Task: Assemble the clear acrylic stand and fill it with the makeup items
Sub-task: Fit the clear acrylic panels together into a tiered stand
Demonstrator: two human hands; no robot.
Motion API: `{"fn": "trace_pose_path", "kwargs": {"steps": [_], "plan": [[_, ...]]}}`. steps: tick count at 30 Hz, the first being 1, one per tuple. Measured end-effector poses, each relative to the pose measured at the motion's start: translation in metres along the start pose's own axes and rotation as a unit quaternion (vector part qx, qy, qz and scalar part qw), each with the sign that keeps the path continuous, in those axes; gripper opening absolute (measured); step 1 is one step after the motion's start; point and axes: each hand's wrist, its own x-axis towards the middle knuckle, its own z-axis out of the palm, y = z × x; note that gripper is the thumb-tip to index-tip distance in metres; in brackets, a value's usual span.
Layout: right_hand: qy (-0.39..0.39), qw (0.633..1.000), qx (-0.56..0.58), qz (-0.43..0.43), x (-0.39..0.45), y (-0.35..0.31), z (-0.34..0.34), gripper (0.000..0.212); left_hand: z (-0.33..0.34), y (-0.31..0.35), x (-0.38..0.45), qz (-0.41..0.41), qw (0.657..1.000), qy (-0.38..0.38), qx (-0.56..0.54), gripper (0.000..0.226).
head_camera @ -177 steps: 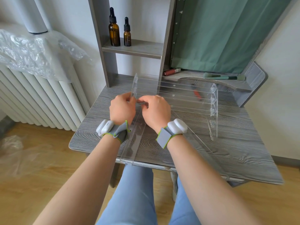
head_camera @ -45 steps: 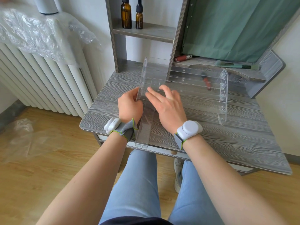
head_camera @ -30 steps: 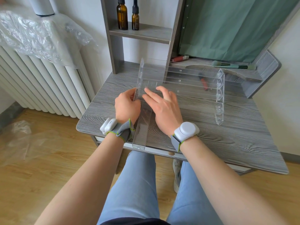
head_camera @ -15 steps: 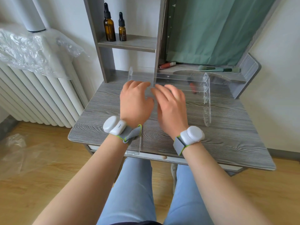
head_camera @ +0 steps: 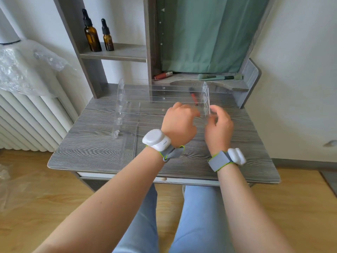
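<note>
— Grey wood-grain desk (head_camera: 94, 152), rounded corners, with a white ribbed radiator (head_camera: 27, 121) to its left under crinkled plastic film (head_camera: 20, 70). What's hard to read?

— The clear acrylic tiered stand (head_camera: 160, 105) itself. It sits at the middle of the desk toward the back, and its shelves show only as faint lines and glints; its near right end is hidden behind the hands. A red stick-shaped item (head_camera: 193, 98) appears through the panels, too blurred to name.

— And the hands?

— The left hand (head_camera: 179, 125) curls its fingers at the stand's right side panel; the right hand (head_camera: 219, 126) is beside it, fingers bent and slightly apart. Whether either actually pinches the acrylic cannot be told. Both wrists wear white pods on grey straps.

— Behind?

— A red lipstick tube (head_camera: 162, 75) and teal-handled makeup brushes (head_camera: 219, 77) lie on a raised ledge; two amber dropper bottles (head_camera: 98, 35) stand on a shelf.
</note>
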Motion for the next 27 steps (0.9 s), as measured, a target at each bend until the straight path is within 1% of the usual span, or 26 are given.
{"fn": "trace_pose_path", "kwargs": {"steps": [4,8,10,14,19,24,27], "plan": [[-0.01,0.998,0.05,0.048,0.0,0.001,0.0,0.03,0.011,0.0,-0.001,0.01,1.0,-0.014,0.013,0.034],[-0.038,0.997,0.034,0.066,0.0,0.006,0.0,0.027,0.015,-0.001,0.0,0.007,1.0,-0.01,0.017,0.013],[-0.046,0.996,0.033,0.072,-0.001,0.009,0.001,0.028,0.015,-0.002,0.001,0.002,1.0,0.002,0.01,0.008],[-0.058,0.995,0.029,0.072,-0.002,0.014,0.005,0.029,0.012,-0.003,0.002,-0.01,0.999,0.037,-0.012,0.007],[-0.059,0.996,0.021,0.067,-0.004,0.014,0.007,0.028,0.015,-0.006,0.003,0.012,0.997,0.074,-0.034,0.007],[-0.052,0.996,0.009,0.066,-0.006,0.011,0.005,0.03,0.026,-0.01,0.003,0.027,0.995,0.098,-0.012,0.008],[-0.053,0.996,0.014,0.069,-0.005,0.011,0.006,0.03,0.029,-0.009,0.002,0.038,0.993,0.106,0.036,0.011]]}}
